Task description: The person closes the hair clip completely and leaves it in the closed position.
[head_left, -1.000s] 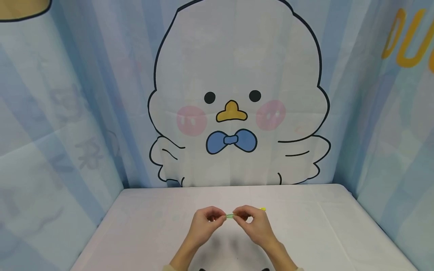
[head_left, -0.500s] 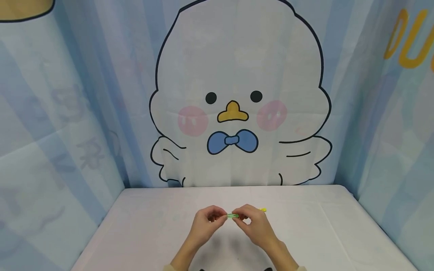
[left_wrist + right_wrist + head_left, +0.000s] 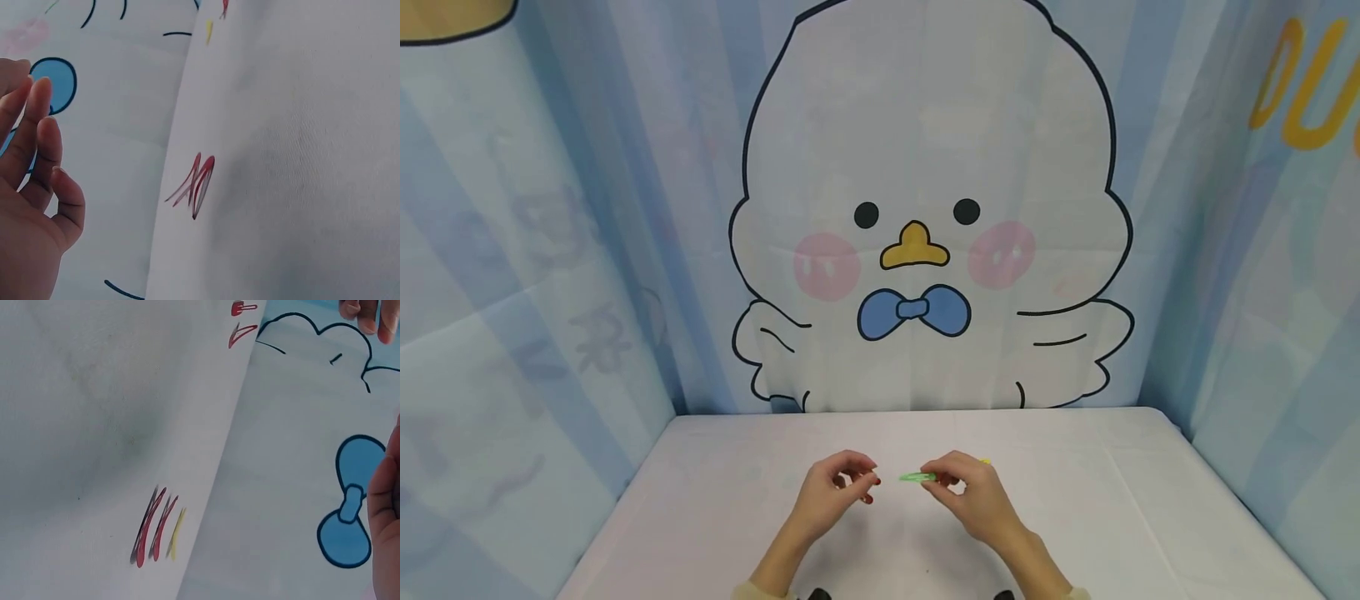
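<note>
The right hand (image 3: 975, 496) pinches the green clip (image 3: 914, 477) by one end; the left hand (image 3: 827, 493) has a loose, empty grip. A slackening pinch could drop the clip onto the bench (image 3: 722, 492).

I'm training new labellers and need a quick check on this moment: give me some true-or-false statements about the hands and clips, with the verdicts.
1. The right hand pinches a green clip. True.
2. The left hand also grips that clip. False: the left hand holds nothing and is apart from it.
3. In the head view, the right hand partly hides a yellow clip. True.
4. All the clips seen in the right wrist view are yellow. False: red clips show there too.
5. The bow tie printed behind the table is blue. True.
</note>
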`<state>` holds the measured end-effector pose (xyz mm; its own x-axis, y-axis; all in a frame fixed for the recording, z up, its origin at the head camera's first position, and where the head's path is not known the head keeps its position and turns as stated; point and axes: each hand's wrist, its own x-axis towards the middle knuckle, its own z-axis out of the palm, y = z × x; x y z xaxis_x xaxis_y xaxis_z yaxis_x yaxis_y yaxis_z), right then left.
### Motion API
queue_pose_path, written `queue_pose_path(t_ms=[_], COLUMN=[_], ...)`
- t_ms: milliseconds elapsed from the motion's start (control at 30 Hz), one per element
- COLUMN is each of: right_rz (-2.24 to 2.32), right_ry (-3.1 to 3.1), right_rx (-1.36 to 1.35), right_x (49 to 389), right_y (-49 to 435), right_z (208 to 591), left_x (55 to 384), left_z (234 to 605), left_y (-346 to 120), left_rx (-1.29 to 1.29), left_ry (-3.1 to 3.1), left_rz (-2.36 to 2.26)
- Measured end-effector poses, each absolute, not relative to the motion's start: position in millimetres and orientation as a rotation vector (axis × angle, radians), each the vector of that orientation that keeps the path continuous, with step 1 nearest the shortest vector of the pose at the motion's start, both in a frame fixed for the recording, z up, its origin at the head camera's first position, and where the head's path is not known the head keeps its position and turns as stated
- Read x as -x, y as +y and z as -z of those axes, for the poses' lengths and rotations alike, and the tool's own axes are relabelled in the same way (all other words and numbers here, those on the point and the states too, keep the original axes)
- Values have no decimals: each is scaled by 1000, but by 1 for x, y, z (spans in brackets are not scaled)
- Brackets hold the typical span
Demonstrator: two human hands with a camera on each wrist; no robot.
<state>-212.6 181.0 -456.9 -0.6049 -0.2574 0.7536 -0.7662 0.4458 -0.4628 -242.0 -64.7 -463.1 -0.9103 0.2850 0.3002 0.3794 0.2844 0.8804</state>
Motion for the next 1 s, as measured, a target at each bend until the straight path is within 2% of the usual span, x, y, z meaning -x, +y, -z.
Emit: queue_pose_path(t_ms=[667,1000], right_rz=[-1241,-1226], right_ry=[-2259,-2616], right_rx=[-669,-347], right_x=[204,201], right_y=[222,237], right_z=[469,469], left_x=[263,268], left_z=[484,493], left_y=[-91,-97], left_rx=[550,521], left_ry=[-2593,-2635], left_rz=[1620,1622])
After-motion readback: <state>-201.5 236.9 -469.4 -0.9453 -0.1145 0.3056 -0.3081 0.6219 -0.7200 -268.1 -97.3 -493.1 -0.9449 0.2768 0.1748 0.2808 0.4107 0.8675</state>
